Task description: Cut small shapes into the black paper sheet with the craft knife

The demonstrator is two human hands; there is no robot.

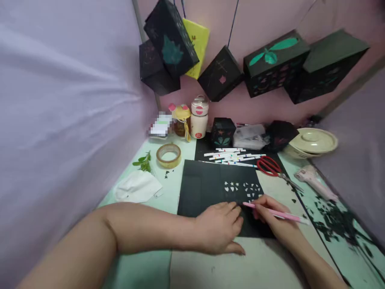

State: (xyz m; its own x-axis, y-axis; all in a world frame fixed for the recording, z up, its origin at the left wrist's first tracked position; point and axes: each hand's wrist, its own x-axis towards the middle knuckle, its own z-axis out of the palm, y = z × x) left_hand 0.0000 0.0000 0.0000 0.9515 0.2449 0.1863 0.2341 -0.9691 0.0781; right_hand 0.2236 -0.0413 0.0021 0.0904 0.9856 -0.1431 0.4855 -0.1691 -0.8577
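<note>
1. Your left hand [221,226]: palm down, fingers loosely spread, resting flat on the near edge of the black sheet [204,186]. It grips nothing.
2. Your right hand [275,222]: just beside the left, fingers closed round a pink pen [278,214]. The pen is held low and slanted, its tip touching the sheet.
3. Black sheet: lies flat on the table [171,184] under both hands. Small cut-out shapes [243,188] cluster just beyond the pen tip.
4. Black scraps [333,218]: scattered to the right of your right arm.
5. White cloth [137,187]: left of the sheet, well apart from your hands.
6. Red-handled scissors [272,166] and a row of markers [233,155]: along the sheet's far edge. A tape roll [169,155] lies to their left.
7. Small black box [222,132], two jars [199,116] and a lidded bowl [313,141]: against the back wall.
8. Hanging boxes [275,62]: black, with one yellow box [197,44], overhead.
</note>
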